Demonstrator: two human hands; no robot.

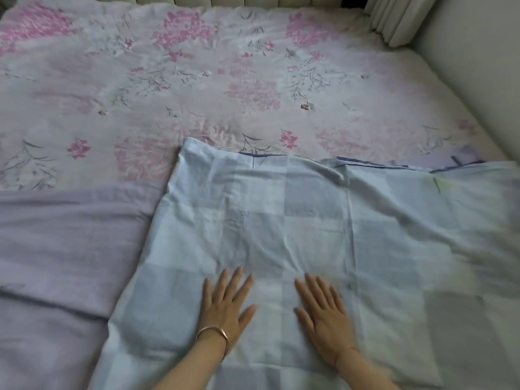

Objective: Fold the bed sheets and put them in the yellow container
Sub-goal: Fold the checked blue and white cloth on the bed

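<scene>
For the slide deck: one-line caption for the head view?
Left hand and right hand press flat on a blue checked sheet spread over a floral bedcover.

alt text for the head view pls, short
Both hands, left hand and right hand, press flat with straight fingers on a light blue checked sheet spread on a bed. A lilac sheet lies left; a pink floral cover lies beyond.

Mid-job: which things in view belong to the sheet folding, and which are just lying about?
Job: light-blue checked cloth sheet; left hand and right hand, both flat on it; probably the plain lilac cloth sheet left of it.
Not the job: pink-flowered white bed cover; pale pleated curtain; gold bangle.
</scene>
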